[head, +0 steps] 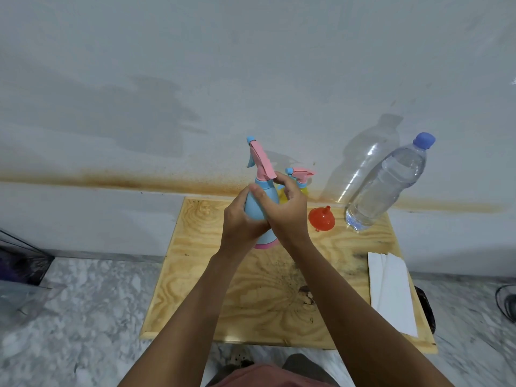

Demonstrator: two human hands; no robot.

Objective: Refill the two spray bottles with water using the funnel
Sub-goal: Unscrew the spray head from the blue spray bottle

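Observation:
A light blue spray bottle with a pink trigger head stands tilted near the back of the wooden board. My left hand wraps its body from the left. My right hand grips it from the right, fingers up at the pink collar. Behind my right hand a yellow spray bottle with a pink and blue head is mostly hidden. An orange funnel lies mouth down, spout up, to the right. Beside it stands a clear water bottle with a blue cap, capped and nearly full.
Folded white paper lies along the board's right edge. The board rests on a marble floor against a stained grey wall. Clear plastic and a dark bag sit at the far left. A dark cable shows at the far right.

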